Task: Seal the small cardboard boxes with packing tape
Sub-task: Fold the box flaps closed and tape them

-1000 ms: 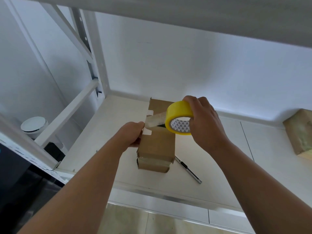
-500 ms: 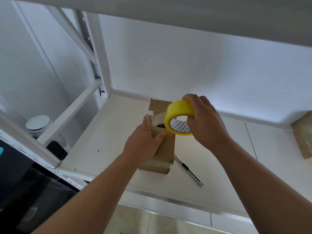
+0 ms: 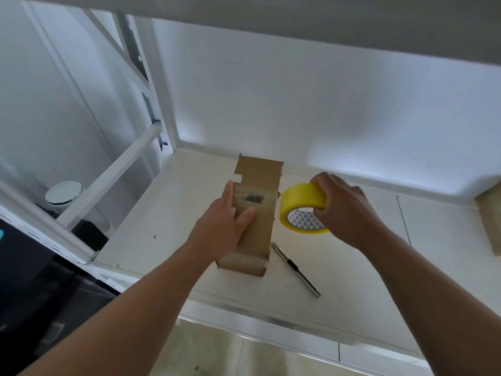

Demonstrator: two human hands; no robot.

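A long brown cardboard box (image 3: 259, 183) lies on the white shelf (image 3: 168, 213), its far flap standing open. A band of clear tape (image 3: 253, 198) runs across its top, and another band wraps its near end. My left hand (image 3: 226, 225) rests flat on the box's left side, thumb on top, fingers straight. To the right of the box, my right hand (image 3: 343, 210) grips a yellow roll of packing tape (image 3: 302, 208), held just above the shelf beside the box's right edge.
A utility knife (image 3: 296, 270) lies on the shelf right of the box's near end. Another brown cardboard box (image 3: 490, 223) sits at the far right edge. A white shelf upright and diagonal brace (image 3: 113, 169) stand left. An upper shelf hangs overhead.
My right hand has pulled the tape roll to the right, off the box top, laying tape across it. My left hand shifted from pinching the tape end to pressing flat on the box.
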